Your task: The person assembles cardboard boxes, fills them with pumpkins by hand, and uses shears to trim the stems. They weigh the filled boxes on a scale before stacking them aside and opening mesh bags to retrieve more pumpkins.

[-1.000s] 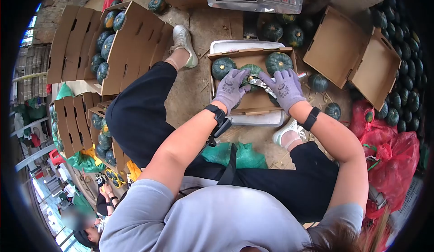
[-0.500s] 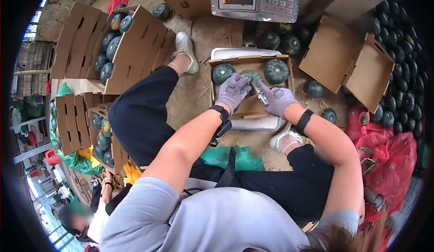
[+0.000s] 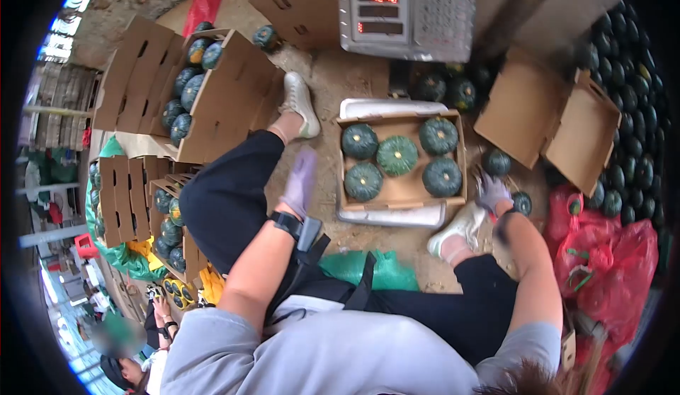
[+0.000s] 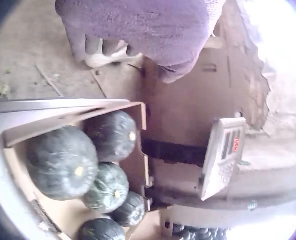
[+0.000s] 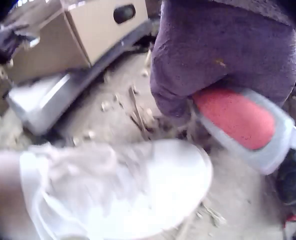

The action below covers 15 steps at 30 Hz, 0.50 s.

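Lavender gloves cover both hands. The left hand (image 3: 302, 180) is blurred in the head view; its fingers look extended and close together, and nothing shows in its grasp. It hangs to the left of the cardboard box (image 3: 404, 195), apart from it, near the left shoe (image 3: 300, 105). On the opposite side, the right hand (image 3: 494, 191) is low by the right shoe (image 3: 455, 232), its fingers curled round a red-and-grey handle (image 5: 237, 120); what the handle ends in cannot be made out. Just beyond that hand lies a loose squash (image 3: 496, 162), with a second squash (image 3: 521, 202) to its right.

Half a second ago both hands were together over the box, working at the middle squash (image 3: 397, 156) with a metal tool. Now they have parted to either side, uncovering the whole box: the paler middle squash sits with the far-left squash (image 3: 359, 141), far-right squash (image 3: 438, 135), near-left squash (image 3: 363, 181) and near-right squash (image 3: 442, 177) around it. The box remains on the white platform (image 3: 389, 215), nearer than the scale display (image 3: 382, 16).
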### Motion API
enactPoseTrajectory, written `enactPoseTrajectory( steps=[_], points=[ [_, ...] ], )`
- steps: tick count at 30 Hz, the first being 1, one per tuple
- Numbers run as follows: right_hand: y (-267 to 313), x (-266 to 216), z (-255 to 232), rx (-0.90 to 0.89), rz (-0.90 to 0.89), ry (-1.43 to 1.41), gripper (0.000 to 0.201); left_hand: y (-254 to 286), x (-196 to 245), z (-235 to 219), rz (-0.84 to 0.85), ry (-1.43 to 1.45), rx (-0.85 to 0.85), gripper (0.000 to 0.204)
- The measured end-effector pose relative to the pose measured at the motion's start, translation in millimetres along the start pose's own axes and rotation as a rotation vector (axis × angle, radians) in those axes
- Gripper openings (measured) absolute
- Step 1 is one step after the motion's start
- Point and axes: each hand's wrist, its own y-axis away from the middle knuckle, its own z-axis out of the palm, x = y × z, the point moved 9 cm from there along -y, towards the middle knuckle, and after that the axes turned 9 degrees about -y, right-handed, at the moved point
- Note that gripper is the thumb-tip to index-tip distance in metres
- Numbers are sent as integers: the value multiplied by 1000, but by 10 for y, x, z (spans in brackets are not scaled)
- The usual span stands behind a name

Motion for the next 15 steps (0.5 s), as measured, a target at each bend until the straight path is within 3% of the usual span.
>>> enactPoseTrajectory(
  steps=[1,3,4,5,6,7,8,9,10,11,13,15],
  points=[
    [6,-22,-23,-28,-4,85,94,122,-161,121,-139,46,-39,57],
    [-61,-212,-71,-54,-153,-499,85,292,-205,557,-196,-58,-265,55],
    [39,-535,-162,-34,-333,-760,74,176,-438,708,-90,21,-344,54],
    [119,-829,-229,-63,-427,-962,68,365,-199,859,-215,-40,-222,60],
    [202,-1116,-294,-112,-523,-1163,62,430,-166,888,-144,-166,-133,70],
    [294,-1334,-258,-197,-518,-1293,59,423,-48,970,-63,-221,-288,63],
    [403,-1499,-235,-277,-495,-1421,57,371,-252,855,-69,-231,-123,58],
    [501,-1634,-254,-341,-463,-1551,56,643,111,797,-55,-96,-186,55],
    [646,-1845,-238,-587,-407,-1690,55,846,469,636,83,-189,-153,54],
    [826,-2007,-214,-636,-291,-1712,55,1118,750,503,209,-285,-126,54],
    [1232,-2382,-313,-581,-269,-1692,53,1622,1112,59,138,-63,-51,55],
    [1709,-3025,-574,-680,-500,-1715,52,2125,1454,-511,210,87,38,55]
  ],
)
